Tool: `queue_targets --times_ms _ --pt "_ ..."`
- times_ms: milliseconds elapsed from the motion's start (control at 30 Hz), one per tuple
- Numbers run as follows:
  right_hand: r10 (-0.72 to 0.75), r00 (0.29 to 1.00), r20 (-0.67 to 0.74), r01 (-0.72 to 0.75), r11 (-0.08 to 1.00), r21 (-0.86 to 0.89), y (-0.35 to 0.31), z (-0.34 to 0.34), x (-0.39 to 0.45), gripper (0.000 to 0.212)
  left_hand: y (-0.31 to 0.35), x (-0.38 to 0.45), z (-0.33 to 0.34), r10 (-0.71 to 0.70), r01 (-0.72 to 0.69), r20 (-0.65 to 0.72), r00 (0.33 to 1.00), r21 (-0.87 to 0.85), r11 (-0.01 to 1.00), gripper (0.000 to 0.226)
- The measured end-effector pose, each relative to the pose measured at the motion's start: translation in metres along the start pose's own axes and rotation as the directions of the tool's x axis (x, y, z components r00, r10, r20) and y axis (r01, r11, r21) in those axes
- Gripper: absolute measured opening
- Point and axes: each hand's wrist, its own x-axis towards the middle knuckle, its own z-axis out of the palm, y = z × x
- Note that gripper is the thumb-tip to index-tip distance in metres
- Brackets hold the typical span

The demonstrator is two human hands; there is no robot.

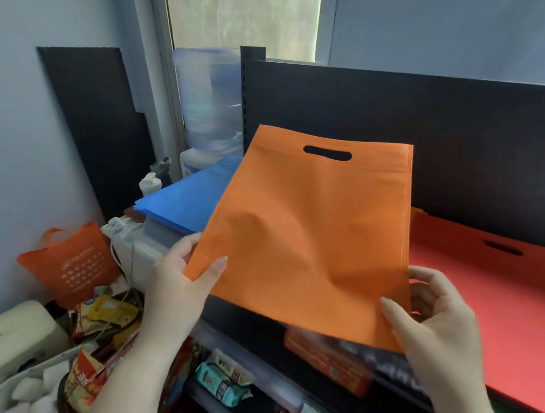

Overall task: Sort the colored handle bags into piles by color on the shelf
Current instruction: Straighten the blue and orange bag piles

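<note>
An orange handle bag (309,231) is held flat above the front of the black shelf (445,131), its cut-out handle pointing away from me. My left hand (182,284) pinches its lower left corner, thumb on top. My right hand (435,322) pinches its lower right corner the same way. A pile of red bags (505,310) lies on the shelf to the right. To the left, a stack of blue bags (182,202) rests on a box beside the shelf.
A water dispenser bottle (208,102) stands behind the blue stack. An orange tote (71,267), snack packets (106,319) and a cream box (7,338) crowd the lower left. Lower shelves hold packaged goods (327,360). A black panel (96,123) leans on the wall.
</note>
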Motion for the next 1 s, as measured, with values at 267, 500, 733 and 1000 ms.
queue_targets --times_ms 267,500,733,1000 --pt "0.049 0.991 -0.121 -0.095 0.907 -0.41 0.009 0.017 0.03 0.033 -0.035 0.068 0.04 0.05 -0.087 0.201 0.978 0.175 0.981 0.024" --pt "0.211 0.954 -0.214 -0.297 0.768 -0.567 0.015 0.024 0.033 0.052 -0.058 0.095 0.056 -0.002 -0.209 0.439 0.898 0.431 0.878 0.041" --pt "0.236 0.934 -0.269 -0.356 0.69 -0.63 0.011 0.03 0.038 0.051 -0.07 0.1 0.055 0.034 -0.277 0.539 0.842 0.377 0.884 0.063" --pt "0.035 0.958 -0.284 -0.235 0.664 -0.71 0.004 0.034 0.033 0.034 -0.05 0.107 0.067 0.291 -0.57 0.627 0.723 0.304 0.763 0.039"
